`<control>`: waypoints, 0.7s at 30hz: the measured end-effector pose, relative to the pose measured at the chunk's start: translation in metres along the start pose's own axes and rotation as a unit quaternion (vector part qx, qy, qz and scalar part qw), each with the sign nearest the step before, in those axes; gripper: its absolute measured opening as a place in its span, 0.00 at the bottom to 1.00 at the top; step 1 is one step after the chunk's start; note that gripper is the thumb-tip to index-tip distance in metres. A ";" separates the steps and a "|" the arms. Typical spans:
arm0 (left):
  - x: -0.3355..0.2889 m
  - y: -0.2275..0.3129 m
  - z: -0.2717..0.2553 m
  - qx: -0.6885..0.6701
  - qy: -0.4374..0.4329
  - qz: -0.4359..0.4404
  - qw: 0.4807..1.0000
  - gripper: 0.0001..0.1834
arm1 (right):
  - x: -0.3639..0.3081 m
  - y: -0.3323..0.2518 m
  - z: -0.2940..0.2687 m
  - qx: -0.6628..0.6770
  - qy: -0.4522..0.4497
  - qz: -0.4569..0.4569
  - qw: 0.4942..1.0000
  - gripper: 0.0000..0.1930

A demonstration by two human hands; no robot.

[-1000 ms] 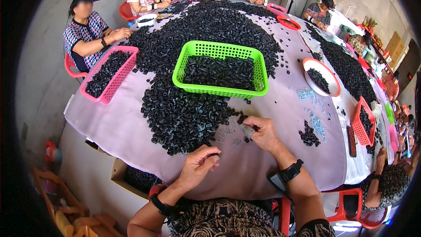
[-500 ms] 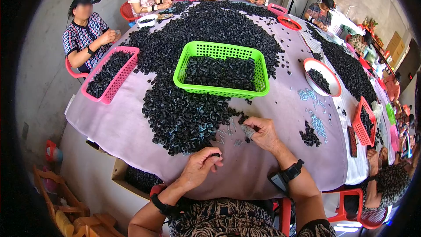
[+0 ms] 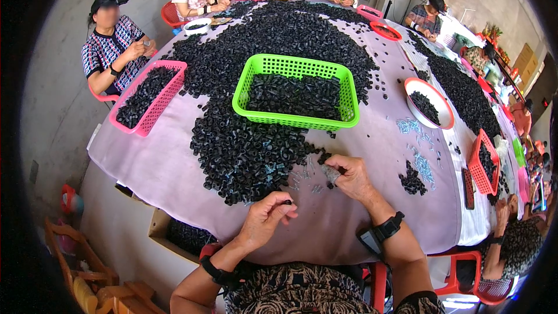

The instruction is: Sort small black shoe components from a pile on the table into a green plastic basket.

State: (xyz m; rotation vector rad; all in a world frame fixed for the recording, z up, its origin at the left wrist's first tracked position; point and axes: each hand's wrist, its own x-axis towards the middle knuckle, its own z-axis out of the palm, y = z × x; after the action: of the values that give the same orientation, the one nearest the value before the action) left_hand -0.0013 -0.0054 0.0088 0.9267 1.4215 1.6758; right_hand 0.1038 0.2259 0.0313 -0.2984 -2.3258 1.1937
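Observation:
My left hand [image 3: 266,216] is closed near the front of the cloth-covered table, pinching a small black plastic piece [image 3: 287,202] between thumb and forefinger. To its right, my right hand [image 3: 352,178] bends over the cloth with its fingers drawn together. A grey wrap [image 3: 331,173] shows at its fingertips, beside a few loose black pieces [image 3: 324,156]; what the fingers hold is hidden. Between the hands and the big heap of black pieces [image 3: 232,157] lie scattered small metal springs [image 3: 296,179], some on top of the heap.
A green basket [image 3: 296,121] of black parts stands ahead. A pink basket [image 3: 152,113] is at left, a red-rimmed white bowl [image 3: 444,113] at right. More springs [image 3: 423,168] and a small black pile [image 3: 412,181] lie right of my hand. Several people sit around the table.
The black piece in my left fingers has turned and now shows a smaller, rounder end. My right hand stays nearly in place. The whole view has shifted slightly.

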 end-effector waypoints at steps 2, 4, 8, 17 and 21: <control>0.000 0.001 0.001 -0.005 0.003 -0.003 1.000 0.09 | 0.000 0.002 0.000 0.003 0.000 0.001 1.000 0.04; 0.000 0.001 0.001 -0.010 0.005 -0.007 1.000 0.09 | 0.000 0.002 0.000 0.005 -0.001 0.003 1.000 0.04; 0.003 0.002 -0.002 0.048 -0.019 0.050 0.997 0.09 | 0.000 -0.002 -0.001 0.004 -0.001 0.008 1.000 0.04; 0.001 0.000 -0.002 0.049 -0.026 0.019 0.998 0.09 | -0.001 -0.004 -0.001 -0.002 0.000 0.002 1.000 0.03; -0.001 -0.002 -0.002 0.042 -0.023 0.013 0.999 0.08 | -0.001 -0.004 -0.001 -0.006 0.005 -0.001 1.000 0.04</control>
State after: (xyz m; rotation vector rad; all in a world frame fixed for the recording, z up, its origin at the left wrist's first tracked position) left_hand -0.0025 -0.0066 0.0067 1.0274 1.4639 1.6142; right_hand 0.1059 0.2242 0.0346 -0.3071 -2.3246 1.1742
